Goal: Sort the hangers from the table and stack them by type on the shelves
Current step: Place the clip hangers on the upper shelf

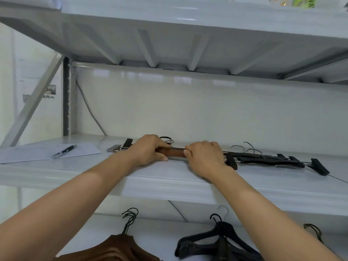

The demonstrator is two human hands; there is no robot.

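A brown wooden clip hanger [176, 153] lies along the middle shelf [169, 178]. My left hand [148, 150] grips its left part and my right hand [204, 157] grips its right part, fingers curled over the bar. Black clips [127, 143] and a metal clip end [113, 148] stick out to the left of my left hand, and dark hooks [166, 139] show behind it. To the right lies a pile of black clip hangers [273, 160] with wire hooks. On the shelf below sit a stack of brown wooden hangers [116, 247] and black suit hangers [216, 243].
A sheet of paper [37, 152] with a pen [63, 151] on it lies at the left of the middle shelf. The upper shelf's underside [169, 44] hangs low overhead. A cable [90, 112] runs down the back wall. A slanted brace [32, 104] stands at the left.
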